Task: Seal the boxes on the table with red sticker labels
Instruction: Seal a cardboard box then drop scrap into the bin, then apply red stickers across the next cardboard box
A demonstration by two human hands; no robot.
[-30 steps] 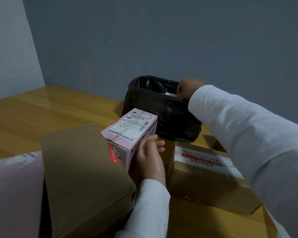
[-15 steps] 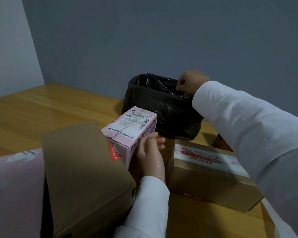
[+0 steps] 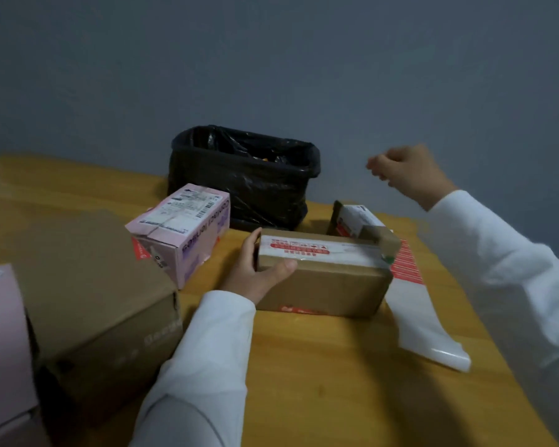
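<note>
While the left grip (image 3: 259, 272) clasps the brown box (image 3: 323, 279) on the table (image 3: 320, 366), the blurred right grip (image 3: 404, 174) above it seems clenched, empty.

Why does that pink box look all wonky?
The small pink box sits tilted, one end propped on the big brown box instead of flat on the table. Its near top corner looks dented and creased. A red sticker shows on its end.

Black bag-lined bin (image 3: 246, 175) against grey wall (image 3: 271, 59), wooden table (image 3: 320, 366)
</note>
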